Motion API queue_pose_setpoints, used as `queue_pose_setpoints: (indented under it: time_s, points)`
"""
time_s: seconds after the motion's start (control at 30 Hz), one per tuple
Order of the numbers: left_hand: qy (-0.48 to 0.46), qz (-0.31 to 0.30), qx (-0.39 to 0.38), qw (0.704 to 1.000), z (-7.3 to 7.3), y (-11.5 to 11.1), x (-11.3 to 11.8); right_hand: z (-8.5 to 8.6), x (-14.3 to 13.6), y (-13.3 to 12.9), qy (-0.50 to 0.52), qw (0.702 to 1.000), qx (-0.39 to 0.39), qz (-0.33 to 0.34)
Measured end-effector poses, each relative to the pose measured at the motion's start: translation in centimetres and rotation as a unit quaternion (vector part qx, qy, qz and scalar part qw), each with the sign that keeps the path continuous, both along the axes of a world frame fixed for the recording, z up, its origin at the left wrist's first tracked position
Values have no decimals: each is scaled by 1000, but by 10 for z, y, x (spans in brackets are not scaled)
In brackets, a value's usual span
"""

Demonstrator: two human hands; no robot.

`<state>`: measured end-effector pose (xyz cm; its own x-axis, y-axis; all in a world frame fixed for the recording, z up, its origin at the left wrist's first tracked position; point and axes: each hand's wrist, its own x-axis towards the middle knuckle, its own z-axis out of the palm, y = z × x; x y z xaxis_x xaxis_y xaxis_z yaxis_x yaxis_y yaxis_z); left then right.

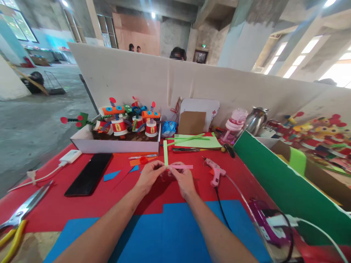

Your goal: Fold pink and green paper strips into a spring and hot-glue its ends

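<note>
The left hand (149,174) and right hand (183,179) sit close together at the centre, fingertips nearly meeting, each closed in a pinch. The left grips the lower end of a slim pale green paper strip (165,151), which points to 12 o'clock; the right grips the inner end of a slim pink paper strip (183,167), pointing to 3 o'clock. The two strips form a square corner at the fingertips (the exact contact is hidden).

Around the hands, the red-covered surface (204,190) offers a bare patch at 4 o'clock, bounded at 3 by a pink plastic glue gun (215,172) and at 6 by flat blue sheets (148,237) beneath the forearms. At 9 o'clock, small blue paper scraps (112,175) lie near the left hand, with a black rectangular phone (88,174) beyond.

At 1 o'clock, a light green paper sheet (189,142) bears loose strips, limiting room. A white cardboard box (115,147) of colourful cup figures stands at 10, and a tall green box wall (285,190) closes off 4 o'clock beyond the bare patch.
</note>
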<state>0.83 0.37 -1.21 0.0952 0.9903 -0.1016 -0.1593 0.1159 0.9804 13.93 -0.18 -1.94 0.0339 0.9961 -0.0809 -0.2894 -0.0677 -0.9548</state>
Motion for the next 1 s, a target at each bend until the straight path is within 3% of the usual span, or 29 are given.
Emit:
queue_pose_setpoints:
  time_s: [0.1,0.17,0.33,0.6,1.0]
  points:
    - [0,23,-7,1000,-2,2,-2,1,1,-1,-14,1000,13,15]
    - [-50,29,-24,998,-2,4,-3,0,2,-1,-8,999,11,41]
    - [-141,4,-61,988,-1,3,-5,-4,1,2,84,994,-32,64]
    - [-118,-15,-79,990,4,-2,0,-1,-1,-1,140,985,-39,91]
    - [-80,-7,-45,996,2,-5,4,-4,-2,1,44,997,-10,63]
